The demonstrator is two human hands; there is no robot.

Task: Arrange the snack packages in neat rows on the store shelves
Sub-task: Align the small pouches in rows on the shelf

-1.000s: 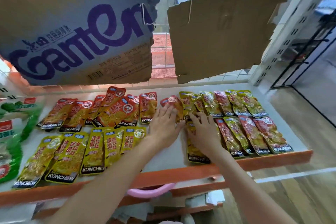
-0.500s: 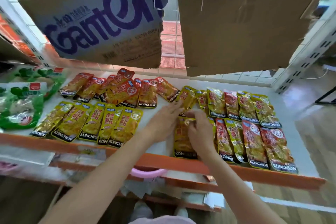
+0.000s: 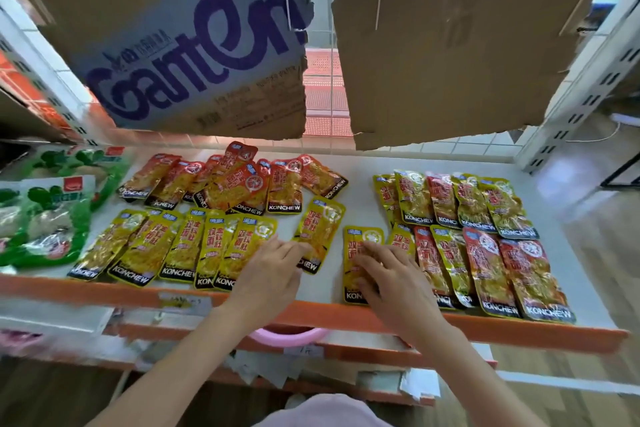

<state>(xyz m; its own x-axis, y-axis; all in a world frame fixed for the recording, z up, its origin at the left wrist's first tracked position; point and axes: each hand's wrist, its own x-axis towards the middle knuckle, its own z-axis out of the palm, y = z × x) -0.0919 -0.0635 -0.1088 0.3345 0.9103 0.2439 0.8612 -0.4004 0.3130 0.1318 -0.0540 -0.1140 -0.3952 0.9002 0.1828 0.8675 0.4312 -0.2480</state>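
Loose yellow packet at 1 o'clock from the left hand, fingertips touching its lower edge, fingers fairly straight, gripping nothing. Long axis tilted toward 1 o'clock, out of line with the yellow row at 9 o'clock. Right hand flat, fingers spread, pressing a second yellow packet, upright, just beside the right block at 3 o'clock. Bare shelf between them. Red packets heaped at 12 o'clock; green bags far left.

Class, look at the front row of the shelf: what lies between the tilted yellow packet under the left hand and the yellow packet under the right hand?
In the head view, only bare white shelf separates the tilted yellow packet from the yellow packet.
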